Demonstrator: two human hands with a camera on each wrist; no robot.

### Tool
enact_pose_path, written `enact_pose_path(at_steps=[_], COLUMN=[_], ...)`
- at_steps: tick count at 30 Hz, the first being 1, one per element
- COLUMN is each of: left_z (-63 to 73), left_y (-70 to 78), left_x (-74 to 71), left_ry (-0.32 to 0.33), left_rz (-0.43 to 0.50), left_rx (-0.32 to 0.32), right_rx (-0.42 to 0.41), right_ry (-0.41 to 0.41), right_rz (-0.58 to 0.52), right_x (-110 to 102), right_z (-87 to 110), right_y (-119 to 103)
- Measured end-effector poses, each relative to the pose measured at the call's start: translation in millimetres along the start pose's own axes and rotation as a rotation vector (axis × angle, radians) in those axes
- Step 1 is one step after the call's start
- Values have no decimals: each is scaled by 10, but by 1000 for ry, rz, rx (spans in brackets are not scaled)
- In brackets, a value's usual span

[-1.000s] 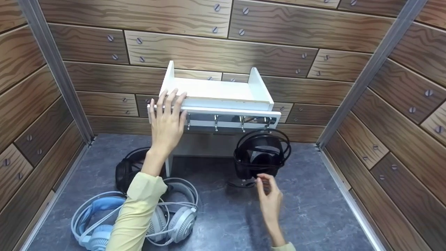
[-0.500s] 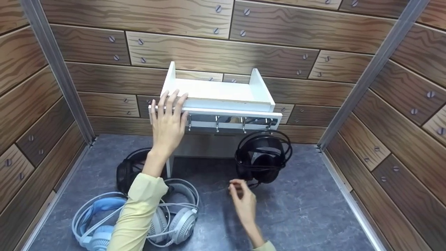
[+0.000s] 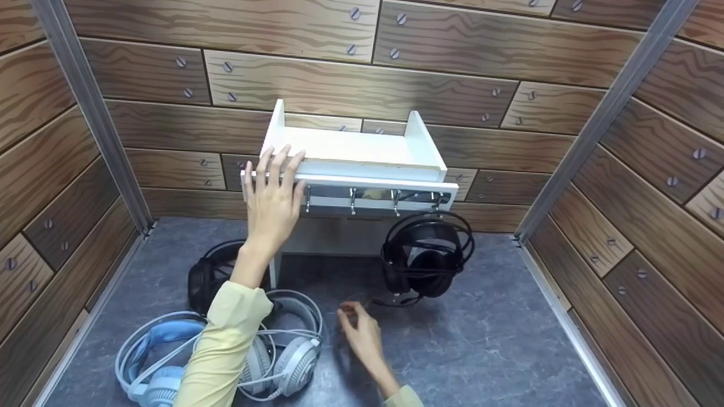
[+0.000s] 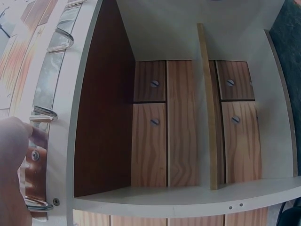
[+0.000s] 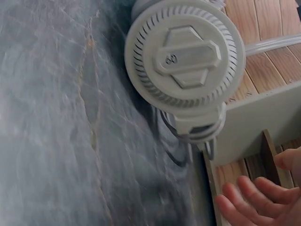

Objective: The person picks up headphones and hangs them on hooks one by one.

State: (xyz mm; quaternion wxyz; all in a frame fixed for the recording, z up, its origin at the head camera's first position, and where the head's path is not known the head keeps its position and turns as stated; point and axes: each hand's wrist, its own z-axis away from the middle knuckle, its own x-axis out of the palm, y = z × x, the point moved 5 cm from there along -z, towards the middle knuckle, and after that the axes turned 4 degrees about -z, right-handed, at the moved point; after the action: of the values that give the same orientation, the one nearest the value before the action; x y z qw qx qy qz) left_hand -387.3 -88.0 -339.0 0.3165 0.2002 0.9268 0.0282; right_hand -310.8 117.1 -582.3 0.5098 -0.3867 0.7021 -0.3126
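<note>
My left hand [image 3: 272, 209] rests on the left end of a white shelf's hook rail [image 3: 376, 182], its straight fingers reaching over the top edge. In the left wrist view, part of that hand [image 4: 11, 165] shows beside the metal hooks. Black headphones [image 3: 430, 268] hang from the rightmost hook, their cable trailing below. My right hand [image 3: 363, 334] holds nothing, its fingers loosely bent, just right of white-grey headphones [image 3: 301, 362] on the table. The right wrist view shows the ear cup [image 5: 186, 56] of those headphones and the relaxed fingers [image 5: 254, 202].
Light-blue headphones [image 3: 164, 384] lie at the front left, partly behind the left sleeve. Another black pair of headphones [image 3: 201, 288] sits behind them, beside the shelf's left leg. Wood-patterned walls [image 3: 452, 34] enclose the dark grey tabletop [image 3: 486, 345].
My right hand has moved left and toward me, away from the hanging black headphones to beside the white-grey pair. The left hand has stayed on the rail.
</note>
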Motion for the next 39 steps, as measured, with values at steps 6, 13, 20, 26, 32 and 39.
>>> enact_pose_path(at_steps=[6, 13, 20, 26, 32, 39], left_z=[9, 7, 3, 3, 0, -6], left_y=[4, 10, 9, 4, -1, -10], left_x=[-2, -6, -2, 3, 4, 15], left_ry=[-2, 3, -1, -7, -6, -12], left_rz=[6, 2, 2, -4, 0, -6], left_rx=[-2, -2, 1, 1, 0, -4], right_rx=[75, 213, 269, 337, 370, 422], right_ry=[-136, -224, -272, -296, -284, -277], right_rz=[-10, -103, -192, -247, -295, -474], right_x=[198, 384, 500, 568, 607, 643], right_z=[54, 71, 98, 121, 130, 156], right_y=[33, 79, 105, 131, 124, 164])
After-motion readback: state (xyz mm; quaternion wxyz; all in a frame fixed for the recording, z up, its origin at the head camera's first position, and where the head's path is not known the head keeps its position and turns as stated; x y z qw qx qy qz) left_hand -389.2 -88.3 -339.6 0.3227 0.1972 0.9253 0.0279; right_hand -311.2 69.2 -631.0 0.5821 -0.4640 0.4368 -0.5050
